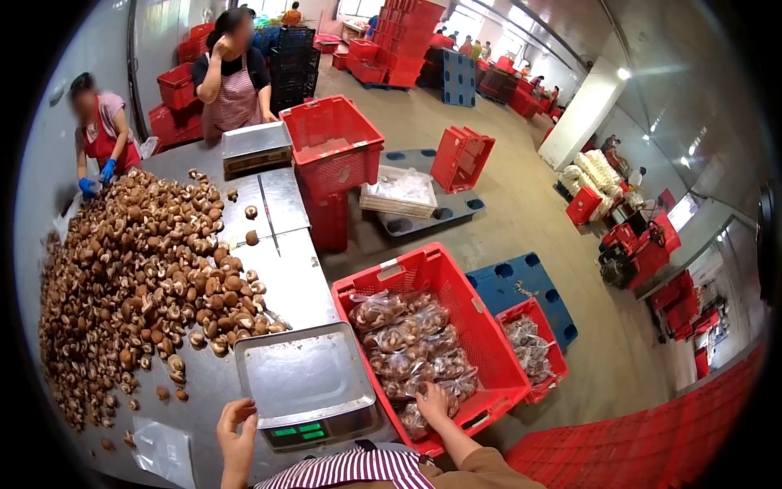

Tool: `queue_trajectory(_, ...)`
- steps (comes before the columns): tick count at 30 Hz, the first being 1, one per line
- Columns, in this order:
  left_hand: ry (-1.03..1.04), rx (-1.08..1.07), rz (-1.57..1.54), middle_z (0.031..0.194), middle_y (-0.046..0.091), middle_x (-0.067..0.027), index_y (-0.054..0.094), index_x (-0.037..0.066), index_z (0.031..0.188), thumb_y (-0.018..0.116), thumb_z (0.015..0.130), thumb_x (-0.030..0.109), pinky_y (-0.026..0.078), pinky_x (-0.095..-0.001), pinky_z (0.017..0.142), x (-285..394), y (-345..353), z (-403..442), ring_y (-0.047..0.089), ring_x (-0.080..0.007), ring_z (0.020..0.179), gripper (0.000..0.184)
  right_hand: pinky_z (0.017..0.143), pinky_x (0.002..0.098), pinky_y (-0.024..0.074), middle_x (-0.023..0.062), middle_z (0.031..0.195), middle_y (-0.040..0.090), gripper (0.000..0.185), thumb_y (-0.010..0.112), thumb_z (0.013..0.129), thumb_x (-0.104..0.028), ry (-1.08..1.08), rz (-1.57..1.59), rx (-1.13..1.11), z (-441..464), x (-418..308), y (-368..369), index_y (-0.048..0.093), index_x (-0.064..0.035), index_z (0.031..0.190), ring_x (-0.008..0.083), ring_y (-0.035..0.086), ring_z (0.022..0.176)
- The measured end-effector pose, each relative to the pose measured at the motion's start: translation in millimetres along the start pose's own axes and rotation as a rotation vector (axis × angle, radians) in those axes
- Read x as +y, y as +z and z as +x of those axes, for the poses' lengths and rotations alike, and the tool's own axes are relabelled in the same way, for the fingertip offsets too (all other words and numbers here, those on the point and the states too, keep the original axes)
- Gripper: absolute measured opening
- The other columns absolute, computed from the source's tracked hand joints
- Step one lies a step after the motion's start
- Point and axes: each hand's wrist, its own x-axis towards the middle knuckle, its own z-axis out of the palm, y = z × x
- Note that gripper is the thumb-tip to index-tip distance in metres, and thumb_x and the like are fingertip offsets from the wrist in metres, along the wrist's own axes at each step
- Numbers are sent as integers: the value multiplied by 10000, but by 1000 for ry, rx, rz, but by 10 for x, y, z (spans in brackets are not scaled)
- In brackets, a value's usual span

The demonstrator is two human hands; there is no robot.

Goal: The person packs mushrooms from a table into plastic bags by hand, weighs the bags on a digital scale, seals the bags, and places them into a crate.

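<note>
My right hand [434,403] reaches into a red crate [495,367], its fingers bent over a clear bag of mushrooms [415,420]. Several similar bags lie side by side in that crate. My left hand [235,433] is raised at the near left corner of a scale [305,371], fingers loosely curled and apart, with nothing visible in it. The scale's metal pan is bare and its green display is lit. To the left, a large heap of brown mushrooms [147,277] covers much of the metal table [212,399].
Clear plastic bags [163,452] lie at the table's near edge. Two people stand across the table, near a second scale [257,141] and a stacked red crate [334,138]. A smaller red crate [556,359] with filled bags sits on a blue pallet [521,281] at right.
</note>
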Motion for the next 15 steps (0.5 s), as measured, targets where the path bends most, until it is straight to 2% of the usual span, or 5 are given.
queue_trajectory(4,-32,-50,-51,986,608,-102,640,-32,991,560,783,-86,517,-292,785,-97,-87,-55,641,-186,902,229,953,488,405,151,1138,613,370,643,840,-267,-22,71,75,-103,-374,-85,612,-87,1163,357,535,1116)
queue_trajectory(7,102,-15,147,829,513,-106,577,-23,831,550,740,-100,478,-301,710,29,-191,-85,572,-207,760,123,922,473,421,158,1079,631,314,629,857,-227,-130,168,184,-66,-799,-239,625,-62,1123,360,562,1054)
queue_trajectory(10,126,-73,154,836,507,-94,550,-20,834,576,776,-87,476,-272,714,-119,-427,-116,566,-174,773,92,898,424,449,175,1039,651,232,577,904,-139,-256,322,191,30,-1289,-364,626,1,1082,349,596,980)
queue_trajectory(13,26,-70,41,836,594,-79,631,-25,926,603,841,-12,495,-267,665,-362,-680,-234,603,-141,734,90,912,361,459,155,1050,668,250,522,911,-48,-244,563,94,-55,-1889,-543,626,26,1126,277,609,1017)
queue_trajectory(15,-234,4,-121,791,659,-61,650,-21,987,554,940,71,506,-259,627,-506,-893,-375,620,-110,689,141,943,336,451,145,1108,644,264,476,950,-32,-238,673,-18,-154,-2220,-571,585,40,1179,240,598,1062)
